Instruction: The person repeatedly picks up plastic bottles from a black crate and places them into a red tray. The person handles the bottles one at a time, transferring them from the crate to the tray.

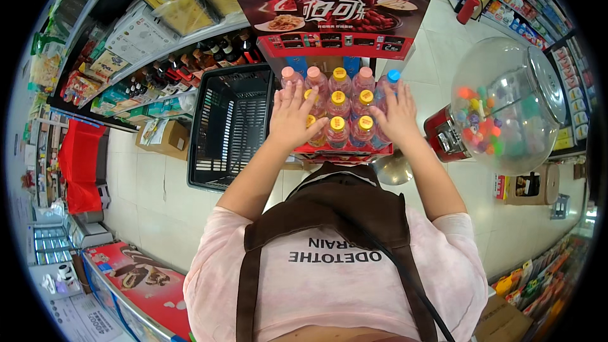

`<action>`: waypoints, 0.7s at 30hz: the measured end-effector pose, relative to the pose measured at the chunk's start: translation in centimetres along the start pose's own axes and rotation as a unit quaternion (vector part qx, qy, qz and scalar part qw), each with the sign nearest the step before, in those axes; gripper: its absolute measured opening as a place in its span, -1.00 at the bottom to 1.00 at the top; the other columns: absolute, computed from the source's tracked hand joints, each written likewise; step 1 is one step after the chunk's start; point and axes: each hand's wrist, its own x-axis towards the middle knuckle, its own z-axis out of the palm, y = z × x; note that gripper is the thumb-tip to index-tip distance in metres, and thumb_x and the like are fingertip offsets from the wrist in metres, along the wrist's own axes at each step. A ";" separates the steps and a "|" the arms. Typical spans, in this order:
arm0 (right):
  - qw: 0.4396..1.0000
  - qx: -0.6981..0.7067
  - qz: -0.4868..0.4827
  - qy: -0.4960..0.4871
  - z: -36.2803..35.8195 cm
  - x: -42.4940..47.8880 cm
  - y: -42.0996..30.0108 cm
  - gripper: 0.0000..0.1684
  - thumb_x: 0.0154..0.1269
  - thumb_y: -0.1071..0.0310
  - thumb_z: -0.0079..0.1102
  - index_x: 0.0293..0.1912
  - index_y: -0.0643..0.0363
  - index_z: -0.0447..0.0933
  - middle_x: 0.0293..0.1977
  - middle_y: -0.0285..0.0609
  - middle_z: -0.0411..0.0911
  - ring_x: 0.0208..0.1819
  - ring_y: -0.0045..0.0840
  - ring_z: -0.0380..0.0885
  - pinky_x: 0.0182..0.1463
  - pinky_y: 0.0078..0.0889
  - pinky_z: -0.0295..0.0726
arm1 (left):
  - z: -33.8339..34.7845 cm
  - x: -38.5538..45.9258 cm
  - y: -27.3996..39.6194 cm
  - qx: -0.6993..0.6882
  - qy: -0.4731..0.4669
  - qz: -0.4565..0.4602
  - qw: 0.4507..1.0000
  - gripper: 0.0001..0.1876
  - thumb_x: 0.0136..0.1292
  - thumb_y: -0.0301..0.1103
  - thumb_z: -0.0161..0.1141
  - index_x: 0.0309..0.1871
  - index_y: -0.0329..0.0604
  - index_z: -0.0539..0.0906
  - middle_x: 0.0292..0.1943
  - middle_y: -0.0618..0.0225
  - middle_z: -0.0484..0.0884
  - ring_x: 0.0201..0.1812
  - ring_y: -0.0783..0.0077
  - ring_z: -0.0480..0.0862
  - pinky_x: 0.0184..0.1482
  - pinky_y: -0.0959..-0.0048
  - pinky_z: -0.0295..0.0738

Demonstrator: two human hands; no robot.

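Several small plastic drink bottles stand upright in rows on a red display stand point(345, 151) before me. Yellow caps top the nearer bottles, such as the front middle one point(337, 126); the back row has mostly pink-capped bottles point(313, 74) and one blue-capped bottle point(393, 77) at its right end. My left hand point(295, 116) lies palm down over the left side of the group, fingers spread, partly hiding bottles beneath. On the right side, my right hand point(398, 113) is flat with fingers apart, its fingertips by the blue cap. Neither hand grips a bottle.
A printed sign point(332, 20) rises behind the bottles. An empty dark shopping basket point(256, 118) stands at the left, beside a cardboard box point(164, 138) and a shelf of dark bottles point(223, 52). A round clear ball dispenser point(503, 104) is close on the right.
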 end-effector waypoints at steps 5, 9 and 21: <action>0.999 0.008 -0.008 -0.031 0.4 0.1 0.2 -0.22 0.10 -0.08 0.06 0.22 0.11 0.14 0.25 0.22 -0.08 0.28 0.08 -0.08 0.25 0.11 -0.06 | 0.0 0.1 0.3 0.032 -0.013 -0.001 0.999 -0.33 0.09 0.14 -0.01 0.24 0.01 0.27 0.24 -0.01 0.18 0.30 -0.06 0.08 0.25 -0.01 -0.06; 0.999 0.019 -0.009 -0.029 0.2 0.1 0.1 -0.23 0.10 -0.08 0.05 0.22 0.10 0.14 0.25 0.21 -0.08 0.28 0.07 -0.08 0.25 0.11 -0.07 | 0.0 0.1 0.4 0.052 -0.008 0.009 0.999 -0.34 0.08 0.12 0.00 0.21 -0.03 0.29 0.20 0.01 0.25 0.27 -0.07 0.12 0.24 -0.01 -0.03; 0.999 0.034 -0.009 0.004 0.6 -0.1 0.4 -0.27 0.10 -0.04 0.07 0.21 0.04 0.18 0.23 0.18 -0.03 0.24 0.10 -0.01 0.22 0.15 -0.04 | 0.0 0.4 0.5 0.073 -0.022 0.020 0.997 -0.35 0.10 0.09 -0.02 0.24 0.00 0.24 0.13 0.07 0.35 0.24 -0.07 0.16 0.23 0.00 0.00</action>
